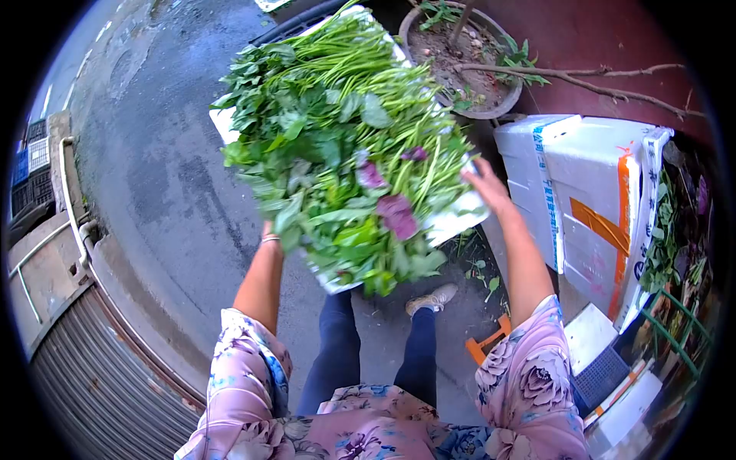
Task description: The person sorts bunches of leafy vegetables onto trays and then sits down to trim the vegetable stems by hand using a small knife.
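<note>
A white foam tray (458, 220) heaped with leafy green vegetables (322, 176) is held out in front of me, above the ground and tilted. Long pale-green stems point to the upper right, and dark leaves hang over the left and near edges. A few purple leaves (397, 216) lie on top. My right hand (486, 186) is closed on the tray's right edge. On the left side, my left hand (268, 230) supports the tray, its fingers mostly hidden by leaves.
A round planter (502, 107) with soil and a bare branch stands beyond the tray. White foam boxes (590, 207) sit to the right, with more greens (665, 238) beside them. An orange stool (487, 341) is near my feet. Along the left runs a corrugated metal shutter (107, 376).
</note>
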A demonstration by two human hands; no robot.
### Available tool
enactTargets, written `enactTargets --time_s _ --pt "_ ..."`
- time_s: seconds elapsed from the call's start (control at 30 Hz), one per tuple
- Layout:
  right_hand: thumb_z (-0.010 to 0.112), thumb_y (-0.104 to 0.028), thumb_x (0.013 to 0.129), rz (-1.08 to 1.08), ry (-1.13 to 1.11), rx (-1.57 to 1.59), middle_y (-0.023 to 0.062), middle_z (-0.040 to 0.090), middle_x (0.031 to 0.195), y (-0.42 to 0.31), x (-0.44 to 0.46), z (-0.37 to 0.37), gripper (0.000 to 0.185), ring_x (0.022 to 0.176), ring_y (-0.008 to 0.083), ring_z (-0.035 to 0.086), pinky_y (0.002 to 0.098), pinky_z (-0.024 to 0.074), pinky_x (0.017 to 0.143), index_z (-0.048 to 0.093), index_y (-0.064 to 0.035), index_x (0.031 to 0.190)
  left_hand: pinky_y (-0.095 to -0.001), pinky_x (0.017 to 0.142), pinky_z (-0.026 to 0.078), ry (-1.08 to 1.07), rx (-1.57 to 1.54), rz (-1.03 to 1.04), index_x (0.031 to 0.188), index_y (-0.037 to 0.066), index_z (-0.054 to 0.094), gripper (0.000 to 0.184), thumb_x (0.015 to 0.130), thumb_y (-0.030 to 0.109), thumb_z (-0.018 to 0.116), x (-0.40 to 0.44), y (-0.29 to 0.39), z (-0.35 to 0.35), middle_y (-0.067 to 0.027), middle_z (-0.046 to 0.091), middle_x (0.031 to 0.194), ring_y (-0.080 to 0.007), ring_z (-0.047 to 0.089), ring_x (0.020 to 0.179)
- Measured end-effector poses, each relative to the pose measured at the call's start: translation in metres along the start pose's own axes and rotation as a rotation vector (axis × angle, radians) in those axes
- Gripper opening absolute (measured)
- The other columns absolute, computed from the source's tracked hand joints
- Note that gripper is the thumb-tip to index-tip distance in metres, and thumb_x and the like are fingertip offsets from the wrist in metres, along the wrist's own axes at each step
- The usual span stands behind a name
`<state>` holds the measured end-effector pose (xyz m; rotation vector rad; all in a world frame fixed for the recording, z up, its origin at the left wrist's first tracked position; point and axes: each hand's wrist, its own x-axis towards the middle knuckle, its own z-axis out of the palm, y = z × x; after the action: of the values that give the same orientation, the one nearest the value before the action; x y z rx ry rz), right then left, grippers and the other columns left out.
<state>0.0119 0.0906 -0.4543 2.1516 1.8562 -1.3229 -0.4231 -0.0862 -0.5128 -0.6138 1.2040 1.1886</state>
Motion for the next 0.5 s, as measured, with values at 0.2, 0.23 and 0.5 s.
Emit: enactTargets --time_s 0.2,0.23,0.5 --pt "0.053 -0.002 0.056 0.413 -0.185 0.865 0.0108 0.057 0.087 -0.005 -0.077 0.111 0.056 0.08 0.0205 0.054 0.0294 0.0427 0.072 0.045 -0.0021 0.111 -0.0384 0.088 0.041 0.009 0.072 0.125 0.108 0.008 0.053 0.043 0.081 0.04 0.043 -0.02 0.082 -0.044 -0.0113 0.055 0.108 -0.0258 0.053 0.098" --pt "0.051 0.0 0.053 0.354 -0.065 0.86 0.0103 0.056 0.082 -0.009 -0.086 0.128 0.051 0.078 0.0212 0.053 0.0295 0.0425 0.071 0.049 -0.0007 0.104 -0.0383 0.088 0.041 0.02 0.091 0.138 0.108 0.008 0.053 0.043 0.081 0.04 0.043 -0.029 0.089 -0.047 -0.0113 0.055 0.108 -0.0257 0.053 0.097" --pt "0.049 0.001 0.052 0.403 0.168 0.936 0.009 0.057 0.081 -0.025 -0.229 0.131 0.044 0.072 0.0185 0.054 0.0269 0.042 0.064 0.051 0.0015 0.096 -0.0382 0.086 0.042 0.06 0.219 0.174 0.106 0.008 0.054 0.042 0.08 0.04 0.044 -0.152 0.094 -0.065 -0.0106 0.056 0.105 -0.0253 0.054 0.095"
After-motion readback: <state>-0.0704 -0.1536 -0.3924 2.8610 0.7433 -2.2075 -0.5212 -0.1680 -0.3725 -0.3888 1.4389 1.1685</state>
